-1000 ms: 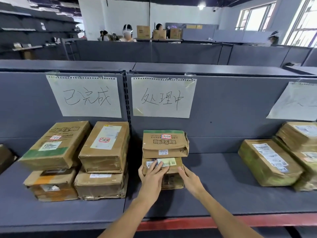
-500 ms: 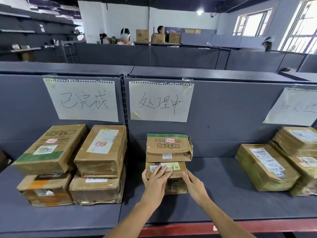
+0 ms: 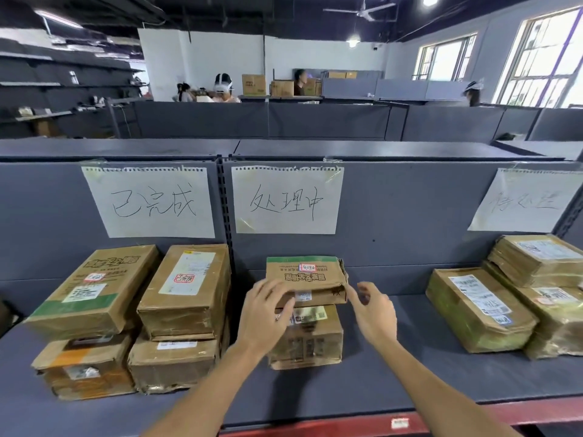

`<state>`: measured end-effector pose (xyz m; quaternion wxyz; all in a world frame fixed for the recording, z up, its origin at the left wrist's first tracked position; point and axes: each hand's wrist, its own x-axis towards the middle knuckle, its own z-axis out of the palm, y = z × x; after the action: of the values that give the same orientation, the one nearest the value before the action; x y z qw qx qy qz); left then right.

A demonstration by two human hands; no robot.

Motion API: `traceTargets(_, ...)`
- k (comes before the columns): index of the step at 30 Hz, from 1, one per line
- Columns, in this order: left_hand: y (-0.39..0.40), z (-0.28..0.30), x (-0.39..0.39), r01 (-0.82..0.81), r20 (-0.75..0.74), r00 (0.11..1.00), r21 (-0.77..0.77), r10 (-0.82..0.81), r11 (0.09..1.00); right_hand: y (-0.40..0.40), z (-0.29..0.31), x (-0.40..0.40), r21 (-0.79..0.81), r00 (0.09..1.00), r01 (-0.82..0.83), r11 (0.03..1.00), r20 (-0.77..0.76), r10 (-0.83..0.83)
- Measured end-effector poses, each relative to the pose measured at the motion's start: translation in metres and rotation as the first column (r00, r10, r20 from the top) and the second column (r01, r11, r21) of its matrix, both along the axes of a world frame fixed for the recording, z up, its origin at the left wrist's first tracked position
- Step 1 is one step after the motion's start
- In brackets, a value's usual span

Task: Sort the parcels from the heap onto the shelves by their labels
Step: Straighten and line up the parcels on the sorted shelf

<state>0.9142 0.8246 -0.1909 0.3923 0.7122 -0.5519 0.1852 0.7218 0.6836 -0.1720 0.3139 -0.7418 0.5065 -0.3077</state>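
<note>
Head view: on the middle shelf (image 3: pixel 410 367), under the middle paper sign (image 3: pixel 287 200), two parcels are stacked. The left hand (image 3: pixel 268 313) lies with straight fingers on the left front of the top parcel (image 3: pixel 307 280), above the bottom parcel (image 3: pixel 307 339). The right hand (image 3: pixel 373 310) hovers just right of the stack, fingers loose, holding nothing.
</note>
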Motion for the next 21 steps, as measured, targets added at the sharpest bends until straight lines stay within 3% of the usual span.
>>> traceTargets(3, -0.004, 0.045, 0.02, -0.088, 0.02, 0.996, -0.003, 0.088, 0.996, -0.01, 0.031, 0.007, -0.093, 0.998, -0.022, 0.995, -0.053, 0.017)
traceTargets(11, -0.002, 0.114, 0.061, -0.319, 0.125, 0.948, 0.342, 0.294, 0.884, -0.032, 0.078, 0.029, -0.204, 0.969, -0.171, 0.964, -0.214, 0.126)
traceTargets(17, -0.002, 0.112, 0.052, -0.299, 0.149, 0.954, 0.439, 0.26, 0.847, -0.03, 0.081, 0.025, -0.208, 0.95, -0.176, 0.962, -0.292, 0.111)
traceTargets(21, -0.035, 0.121, 0.025, -0.143, 0.097, 0.989, 0.356, 0.116, 0.924, -0.039, 0.087, -0.001, -0.259, 0.935, -0.136, 0.956, -0.352, 0.037)
